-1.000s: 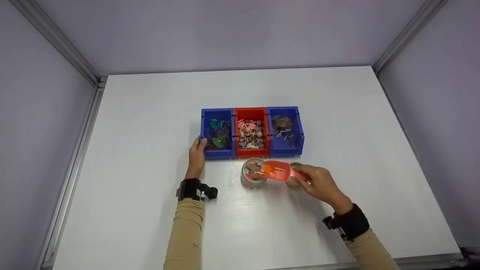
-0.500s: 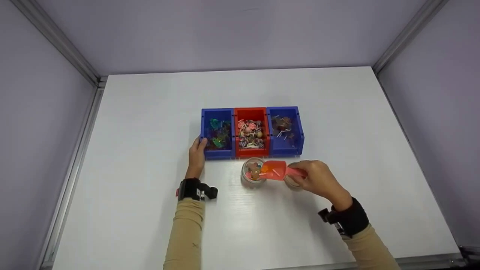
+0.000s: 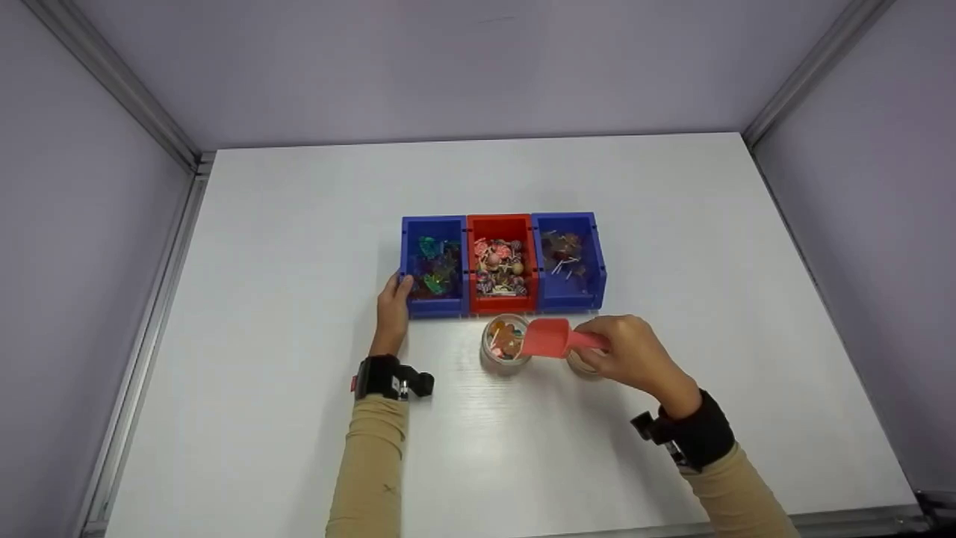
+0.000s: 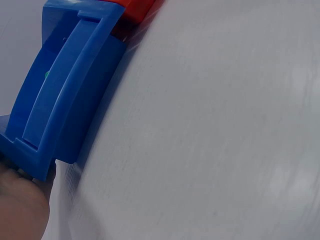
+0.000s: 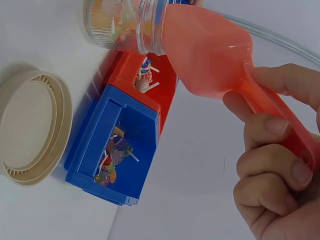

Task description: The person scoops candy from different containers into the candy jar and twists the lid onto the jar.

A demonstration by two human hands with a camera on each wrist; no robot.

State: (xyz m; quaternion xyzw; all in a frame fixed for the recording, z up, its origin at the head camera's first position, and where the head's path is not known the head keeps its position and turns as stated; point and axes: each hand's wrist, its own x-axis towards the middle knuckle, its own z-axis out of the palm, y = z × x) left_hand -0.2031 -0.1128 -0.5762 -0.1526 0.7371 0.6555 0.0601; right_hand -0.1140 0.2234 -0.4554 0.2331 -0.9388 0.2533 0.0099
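Note:
My right hand (image 3: 624,351) grips the handle of a translucent red scoop (image 3: 547,338), tilted with its mouth at the rim of a glass jar (image 3: 493,365). Lollipops and coloured candies (image 3: 507,338) fill the jar near its top. In the right wrist view the scoop (image 5: 210,50) meets the jar's threaded neck (image 5: 150,25). My left hand (image 3: 390,317) holds the near left corner of the left blue bin (image 3: 437,307), with the thumb at its edge. The left wrist view shows that hand (image 4: 22,205) at the corner of the blue bin (image 4: 70,95).
A red bin (image 3: 502,304) of small lollipops stands between the left blue bin and another blue bin (image 3: 571,299) with candies on sticks. Under my right hand lies a beige round lid (image 5: 30,125) on the white table (image 3: 299,299). Pale walls enclose the table's back and sides.
The scoop has tipped further over the jar, its underside now turned up. An orange candy seen in the scoop before now shows in the jar. My left hand stays put.

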